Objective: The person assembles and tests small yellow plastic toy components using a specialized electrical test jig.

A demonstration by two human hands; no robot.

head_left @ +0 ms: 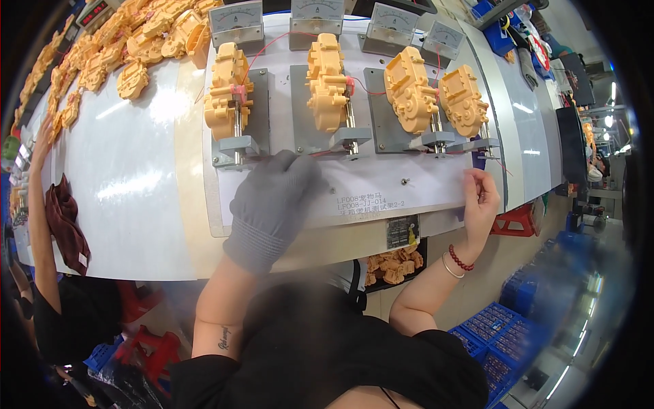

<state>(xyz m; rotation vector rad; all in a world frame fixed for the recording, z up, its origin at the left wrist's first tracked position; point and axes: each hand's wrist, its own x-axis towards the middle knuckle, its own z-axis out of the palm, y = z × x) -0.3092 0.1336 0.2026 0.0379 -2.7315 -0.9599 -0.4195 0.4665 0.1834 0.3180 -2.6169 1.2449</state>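
Several yellow-orange plastic gearbox housings stand in a row on a white test board [381, 184], each on a grey fixture with a metal clamp. The leftmost housing [228, 92] and the second housing [327, 82] are upright. The third housing [410, 88] and the rightmost housing [464, 100] lean slightly. My left hand [276, 204], in a grey knit glove, is closed at the board's front, between the two left clamps. What its fingers may hold is hidden. My bare right hand [481, 201] has curled fingers just below the rightmost clamp [477, 144]; I cannot make out anything in them.
Analog meters [317, 20] line the board's back, with thin red wires running to the housings. A pile of loose housings [136, 41] covers the table's far left. Another person's arm [42, 198] reaches there, beside a dark red cloth [66, 221]. Blue crates [490, 327] stand lower right.
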